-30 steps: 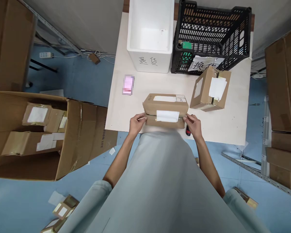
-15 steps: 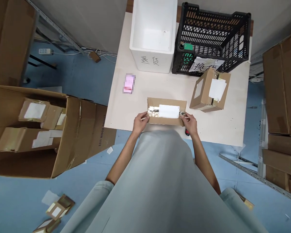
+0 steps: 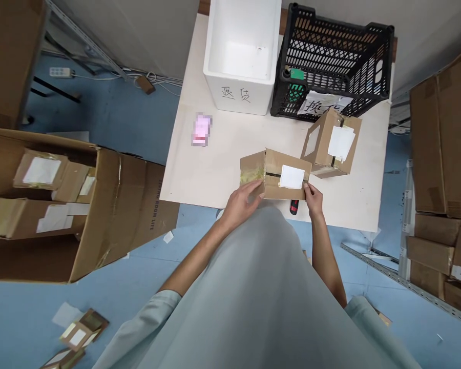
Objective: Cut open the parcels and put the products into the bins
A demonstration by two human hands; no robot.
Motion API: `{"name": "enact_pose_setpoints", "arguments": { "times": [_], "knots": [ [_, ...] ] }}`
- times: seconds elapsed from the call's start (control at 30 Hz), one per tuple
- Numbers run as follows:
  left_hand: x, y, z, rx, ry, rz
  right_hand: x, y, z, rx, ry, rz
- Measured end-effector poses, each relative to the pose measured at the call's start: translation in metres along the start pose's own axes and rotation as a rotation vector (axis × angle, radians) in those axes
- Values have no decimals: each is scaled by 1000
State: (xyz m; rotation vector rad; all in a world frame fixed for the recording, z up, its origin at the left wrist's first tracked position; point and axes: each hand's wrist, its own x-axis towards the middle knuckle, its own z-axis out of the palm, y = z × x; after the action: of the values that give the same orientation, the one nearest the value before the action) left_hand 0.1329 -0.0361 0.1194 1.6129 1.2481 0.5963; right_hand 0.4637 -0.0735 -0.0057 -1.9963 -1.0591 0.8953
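A small taped cardboard box (image 3: 274, 189) with a white label sits at the near edge of the table in front of me. My right hand (image 3: 314, 200) pinches its near right corner between thumb and fingers. Against the box's left end lies my left hand (image 3: 244, 204), fingers stretched out and thumb apart from them. Just below the box, a black-and-red handled object (image 3: 294, 207) lies at the table's edge; its kind cannot be made out. A second taped box (image 3: 319, 146) with labels stands behind and to the right.
On the table (image 3: 188, 174) stand a white foam box (image 3: 240, 97) and a black plastic crate (image 3: 332, 82), both with handwriting. A blurred pink item (image 3: 202, 129) lies left. A large open carton (image 3: 119, 205) holding several parcels stands left; stacked cartons (image 3: 432, 236) are at right.
The small box has turned and shifted right, so its left end now shows. My left hand has moved from pinching its left edge to lying against that end. My right hand moved slightly right.
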Motion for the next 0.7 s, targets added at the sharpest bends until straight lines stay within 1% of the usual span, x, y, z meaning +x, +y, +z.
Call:
{"name": "enact_pose_setpoints", "arguments": {
  "times": [0.1, 0.17, 0.23, 0.3, 0.4, 0.47, 0.53, 0.6, 0.7],
  "knots": [
    [1, -6, -4, 66, 22, 19, 0, -6, 3, 67, 24, 75],
    [2, -17, -7, 114, 51, 14, -1, -11, 9, 83, 6, 94],
    [3, -33, -8, 156, 77, -26, -1, -18, 17, 83, -15, 91],
    [2, -53, -9, 189, 98, -96, -3, -26, 26, 64, -51, 74],
    [-4, -82, -11, 240, 111, -174, -10, -45, 39, -53, -88, 18],
    [-8, -98, -16, 276, 125, -182, -16, -63, 46, -166, -86, -51],
    [-11, -111, -26, 296, 168, -189, -25, -88, 51, -249, -105, -137],
    [-13, -122, -39, 296, 236, -214, -36, -119, 59, -300, -167, -221],
    [-13, -137, -62, 270, 298, -253, -53, -166, 80, -397, -267, -294]
  ]
}}
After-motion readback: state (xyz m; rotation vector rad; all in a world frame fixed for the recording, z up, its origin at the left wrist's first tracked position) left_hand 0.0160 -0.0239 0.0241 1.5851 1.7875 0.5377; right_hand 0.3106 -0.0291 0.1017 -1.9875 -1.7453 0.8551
